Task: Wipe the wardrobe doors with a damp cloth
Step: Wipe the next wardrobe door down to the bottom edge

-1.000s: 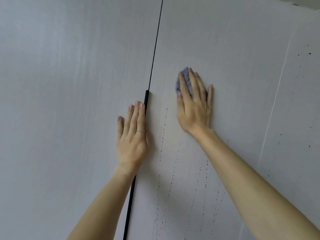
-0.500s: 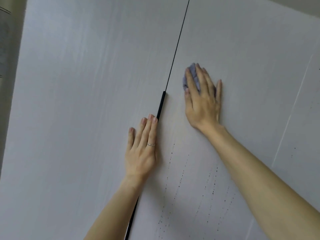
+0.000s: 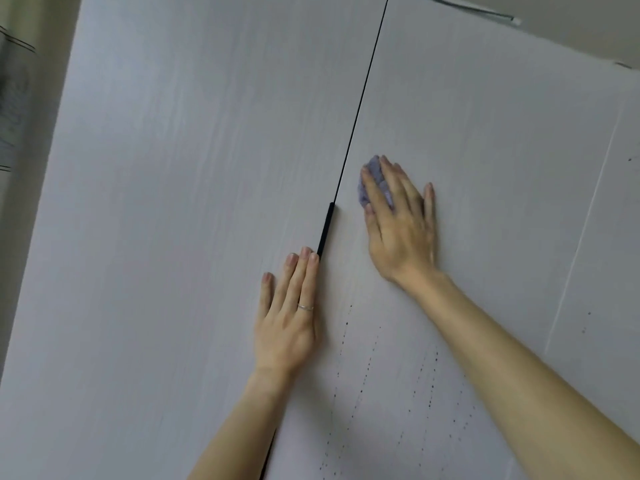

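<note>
The left hand point(image 3: 287, 317) lies flat on the left door point(image 3: 173, 202), palm to the panel and fingers straight and close together, pointing up and slightly right; it holds nothing; its forefinger runs along the door's edge, the tip just below the lower end of the black handle strip point(image 3: 325, 230); a thin ring point(image 3: 305, 307) sits on one finger; the forearm rises from the bottom of the view, crossing the dark gap between the doors.

The right hand point(image 3: 398, 230) is pressed flat against the right door point(image 3: 485, 133), higher than the left, fingers straight and a little spread, angled up and to the left; under the fingers it pins a small bluish-purple cloth point(image 3: 372, 181) to the panel, not curled round it; the cloth shows beside the forefinger and between the first fingers, near the gap but not touching it; the right forearm stretches in from the lower right corner.

Rows of small dark specks point(image 3: 363, 375) run down the right door below both hands.
</note>
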### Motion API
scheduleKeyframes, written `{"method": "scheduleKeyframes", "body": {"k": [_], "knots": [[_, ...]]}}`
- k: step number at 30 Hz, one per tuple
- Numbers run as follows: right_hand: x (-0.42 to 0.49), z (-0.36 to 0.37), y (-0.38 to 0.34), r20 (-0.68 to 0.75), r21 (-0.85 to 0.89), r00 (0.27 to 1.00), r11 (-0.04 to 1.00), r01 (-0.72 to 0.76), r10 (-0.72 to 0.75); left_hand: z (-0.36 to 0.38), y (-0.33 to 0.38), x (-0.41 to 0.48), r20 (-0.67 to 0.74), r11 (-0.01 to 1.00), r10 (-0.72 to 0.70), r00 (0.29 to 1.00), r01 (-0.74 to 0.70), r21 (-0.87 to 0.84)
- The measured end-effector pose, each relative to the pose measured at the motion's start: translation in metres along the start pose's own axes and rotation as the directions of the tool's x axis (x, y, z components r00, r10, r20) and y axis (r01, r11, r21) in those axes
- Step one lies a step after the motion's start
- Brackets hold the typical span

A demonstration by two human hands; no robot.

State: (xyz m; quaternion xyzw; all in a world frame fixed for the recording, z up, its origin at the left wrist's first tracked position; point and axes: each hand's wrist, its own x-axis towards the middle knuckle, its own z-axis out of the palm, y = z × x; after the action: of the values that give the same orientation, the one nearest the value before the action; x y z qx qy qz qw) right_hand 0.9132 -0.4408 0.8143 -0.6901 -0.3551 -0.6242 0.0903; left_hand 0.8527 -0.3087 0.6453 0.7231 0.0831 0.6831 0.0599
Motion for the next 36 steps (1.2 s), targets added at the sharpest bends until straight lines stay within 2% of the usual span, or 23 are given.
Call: {"method": "scheduleKeyframes", "body": {"k": [2,5,7,8,9,11,13,15,17,20,22,23,24,26,29,33,36], "knots": [[-0.036,0.009,-0.018,-0.001,0.015,0.999,0.999,0.053,-0.053,-0.002,-0.001,0.000,-0.001,1.000,-0.003,1.000,0.003,0.001],[-0.076,0.014,-0.021,0.075,-0.028,0.950,0.951,0.306,-0.304,-0.001,-0.003,0.001,0.005,1.000,0.011,1.000,-0.011,-0.006],[-0.064,0.008,-0.002,0.134,-0.040,0.898,0.903,0.429,-0.420,-0.001,-0.002,0.000,0.016,1.000,0.007,1.000,-0.007,0.004],[-0.051,0.004,0.007,0.144,-0.045,0.895,0.901,0.432,-0.422,-0.001,-0.002,0.000,0.016,1.000,0.000,1.000,0.000,0.010],[-0.038,0.001,0.014,0.135,-0.049,0.920,0.925,0.376,-0.367,0.000,-0.002,0.001,0.013,1.000,-0.003,1.000,0.003,0.012],[-0.018,-0.005,0.022,0.083,-0.040,0.984,0.986,0.159,-0.156,0.000,-0.002,0.001,-0.002,1.000,-0.004,1.000,0.004,0.007],[-0.019,-0.003,0.014,0.012,-0.005,1.000,1.000,-0.018,0.018,0.000,-0.002,0.000,-0.016,1.000,0.001,1.000,-0.001,0.001],[-0.048,0.005,-0.005,-0.035,0.033,0.991,0.992,-0.126,0.127,0.001,-0.002,0.000,-0.019,1.000,0.003,1.000,-0.003,-0.017],[-0.100,0.016,-0.023,-0.010,0.040,0.994,0.994,-0.104,0.105,0.002,-0.003,0.000,-0.018,1.000,0.003,1.000,-0.003,-0.027],[-0.165,0.017,-0.023,0.145,-0.016,0.977,0.987,0.158,-0.154,0.002,-0.006,0.001,0.001,0.999,0.018,1.000,-0.018,-0.029],[-0.159,0.005,0.004,0.238,-0.025,0.930,0.956,0.293,-0.279,0.001,-0.004,0.000,0.019,0.999,0.019,1.000,-0.018,-0.034],[-0.142,0.000,0.018,0.254,-0.027,0.924,0.953,0.303,-0.287,0.001,-0.004,-0.001,0.019,0.999,0.011,1.000,-0.011,-0.031],[-0.122,-0.005,0.034,0.234,-0.032,0.942,0.966,0.256,-0.241,0.002,-0.003,-0.002,0.022,1.000,0.008,1.000,-0.007,-0.030],[-0.078,-0.016,0.066,0.148,-0.039,0.988,0.998,0.044,-0.038,0.003,-0.002,-0.003,0.006,1.000,0.008,1.000,-0.008,-0.028],[-0.050,-0.022,0.092,0.005,-0.023,0.977,0.977,-0.213,0.213,0.007,-0.002,-0.002,-0.024,1.000,0.011,1.000,-0.011,-0.016],[-0.094,-0.005,0.069,-0.086,-0.004,0.953,0.956,-0.292,0.291,0.011,-0.003,-0.002,-0.063,1.000,0.012,0.998,-0.012,0.002],[-0.177,0.006,0.048,0.011,0.007,0.971,0.971,-0.240,0.240,0.010,-0.003,0.001,-0.055,1.000,0.009,0.998,-0.009,-0.005]]}}
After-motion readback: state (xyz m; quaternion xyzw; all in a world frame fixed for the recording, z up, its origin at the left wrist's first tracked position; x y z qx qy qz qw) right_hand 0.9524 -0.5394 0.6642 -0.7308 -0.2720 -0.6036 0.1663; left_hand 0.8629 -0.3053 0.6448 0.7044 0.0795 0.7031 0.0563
